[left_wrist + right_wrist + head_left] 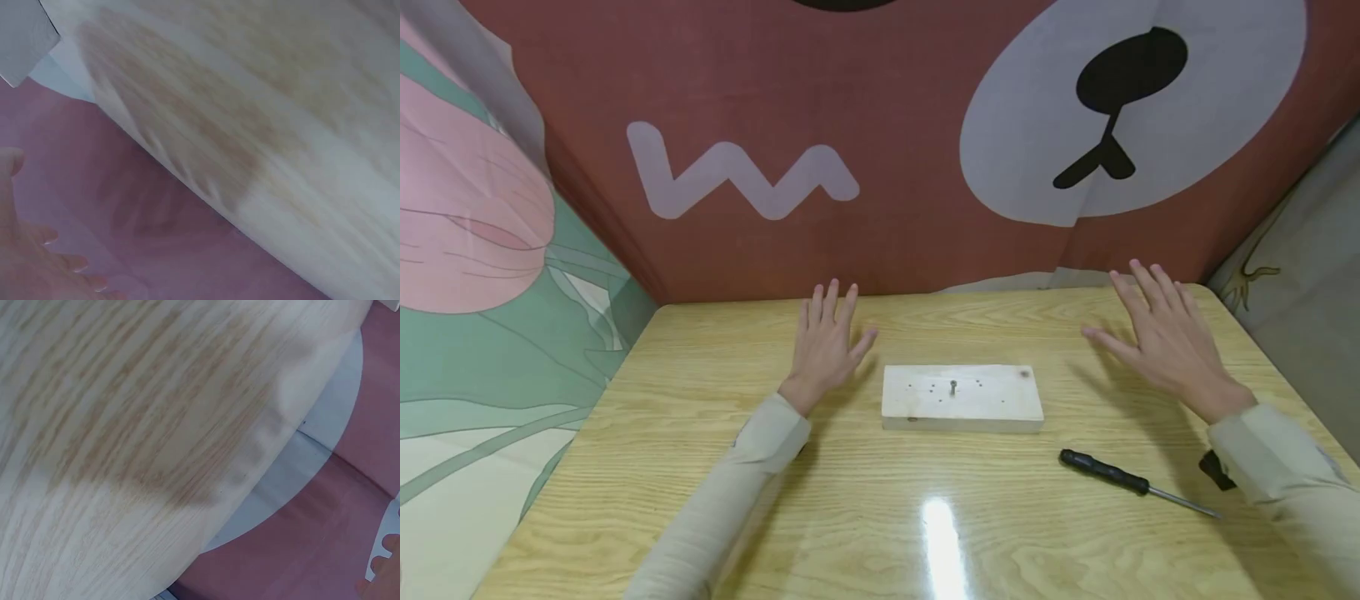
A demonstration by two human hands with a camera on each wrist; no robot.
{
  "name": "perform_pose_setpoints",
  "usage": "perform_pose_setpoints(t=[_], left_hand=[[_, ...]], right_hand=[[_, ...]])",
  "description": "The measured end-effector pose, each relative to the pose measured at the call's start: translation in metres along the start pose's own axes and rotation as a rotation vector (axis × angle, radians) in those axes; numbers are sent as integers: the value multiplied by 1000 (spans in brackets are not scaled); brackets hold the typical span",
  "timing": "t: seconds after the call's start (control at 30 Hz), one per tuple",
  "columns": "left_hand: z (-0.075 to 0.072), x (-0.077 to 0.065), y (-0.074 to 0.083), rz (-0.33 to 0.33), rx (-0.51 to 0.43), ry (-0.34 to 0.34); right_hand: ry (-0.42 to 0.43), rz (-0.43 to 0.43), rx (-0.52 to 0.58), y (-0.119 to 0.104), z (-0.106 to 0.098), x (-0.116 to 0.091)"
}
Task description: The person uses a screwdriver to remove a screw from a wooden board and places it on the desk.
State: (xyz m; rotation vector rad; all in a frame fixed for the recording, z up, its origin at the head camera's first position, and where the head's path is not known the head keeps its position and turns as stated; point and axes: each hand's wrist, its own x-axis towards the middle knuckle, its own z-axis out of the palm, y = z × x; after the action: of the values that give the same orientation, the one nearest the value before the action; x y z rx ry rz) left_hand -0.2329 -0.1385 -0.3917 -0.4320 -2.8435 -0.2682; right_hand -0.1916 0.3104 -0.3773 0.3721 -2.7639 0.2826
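A pale wooden block [962, 404] lies on the table between my two hands, with several small holes in its top face. One screw [953, 387] stands upright near the block's middle. My left hand [826, 348] is held to the left of the block, fingers spread and straight, holding nothing. On the far right, my right hand [1168, 342] is likewise spread with straight fingers and nothing in it. A screwdriver [1105, 471] with a black handle lies in front of the block to the right, its metal shaft pointing toward the right sleeve.
The light wood-grain table [715, 400] ends at a hanging cloth [760, 258] with a cartoon face. Patterned cloth [467, 358] also hangs along the left side. A small black object [1216, 471] shows beside the right sleeve, partly covered by it.
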Motion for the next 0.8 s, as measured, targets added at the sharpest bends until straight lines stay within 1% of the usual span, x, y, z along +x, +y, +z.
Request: perform_pose_setpoints(t=[0.13,0.33,0.63,0.8], left_hand=[[0,-3,1,17,6,-3],[0,-7,3,33,-18,-25],[2,-13,5,56,-14,-20],[1,-16,6,61,-13,-34]], right_hand=[[3,3,14,-2,-1,-4],[10,-2,33,-5,-2,-10],[15,6,81,-9,-4,-16],[14,5,109,-11,-6,-20]])
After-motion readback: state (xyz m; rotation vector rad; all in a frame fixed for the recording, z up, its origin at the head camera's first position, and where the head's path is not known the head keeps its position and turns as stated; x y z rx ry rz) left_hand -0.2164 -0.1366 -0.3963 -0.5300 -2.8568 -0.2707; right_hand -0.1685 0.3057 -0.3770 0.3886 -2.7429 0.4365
